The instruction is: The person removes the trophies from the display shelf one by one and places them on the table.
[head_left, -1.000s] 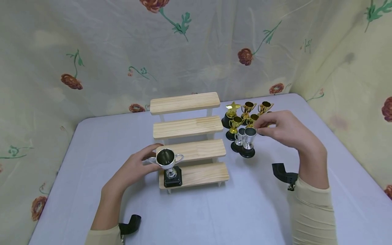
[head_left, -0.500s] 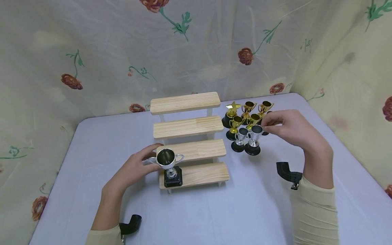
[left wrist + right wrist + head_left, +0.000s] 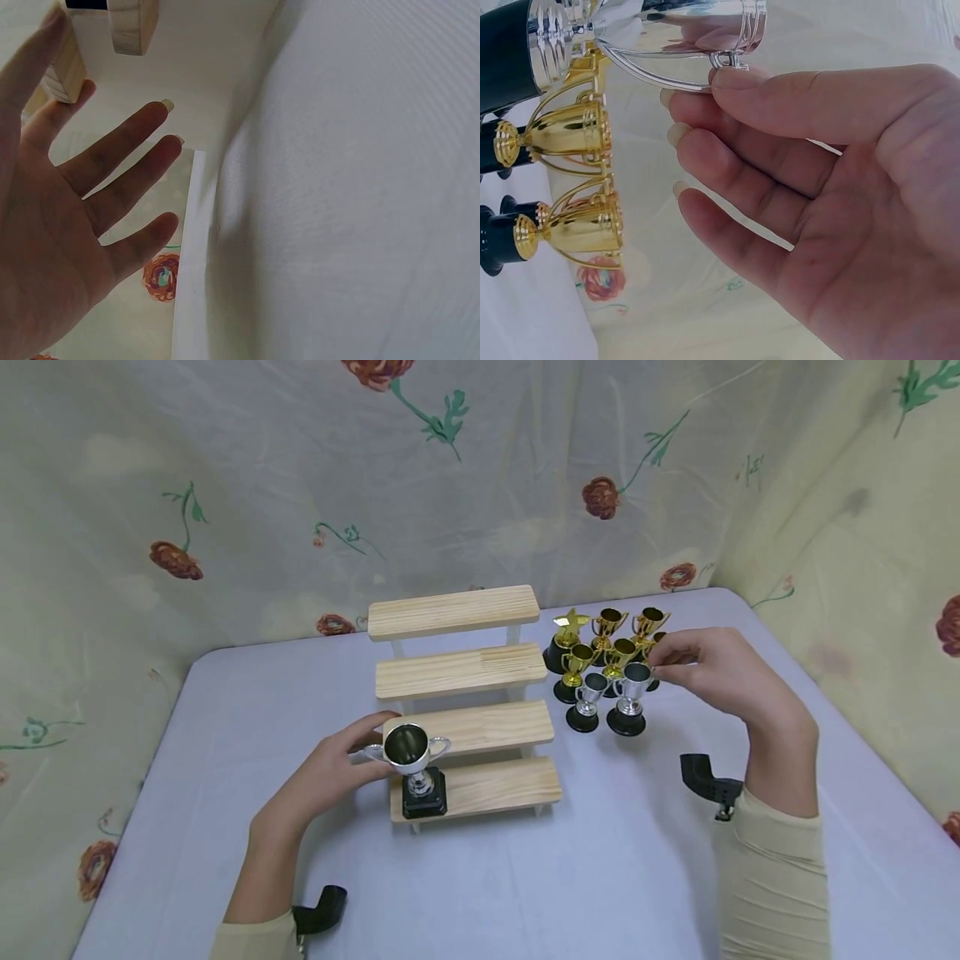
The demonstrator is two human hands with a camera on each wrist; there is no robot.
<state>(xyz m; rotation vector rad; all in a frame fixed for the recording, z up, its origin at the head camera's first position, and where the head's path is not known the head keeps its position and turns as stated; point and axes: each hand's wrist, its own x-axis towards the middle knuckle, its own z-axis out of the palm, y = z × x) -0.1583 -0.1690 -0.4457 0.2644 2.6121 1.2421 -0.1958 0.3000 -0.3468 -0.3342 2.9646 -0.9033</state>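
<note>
A silver trophy cup (image 3: 630, 697) with a round black base is pinched at its right handle by my right hand (image 3: 720, 672), between thumb and index finger. In the right wrist view the other fingers are loosely bent beside it. A smaller silver trophy (image 3: 588, 702) stands to its left. My left hand (image 3: 330, 772) holds the left end of the third board of a wooden tiered stand (image 3: 480, 731), thumb in front and index finger behind. Its other fingers are spread below in the left wrist view. A larger silver trophy (image 3: 418, 768) with a square base stands on the lowest board, near the thumb.
Behind the silver cups several gold trophies (image 3: 577, 664) stand close together at the stand's right, with a gold star trophy (image 3: 570, 631) at the back left. A white cloth (image 3: 480, 893) covers the table, and a flowered curtain (image 3: 480, 510) hangs behind.
My right hand has moved right and slightly back, carrying the silver trophy cup away from the smaller silver one. The left hand has stayed put.
</note>
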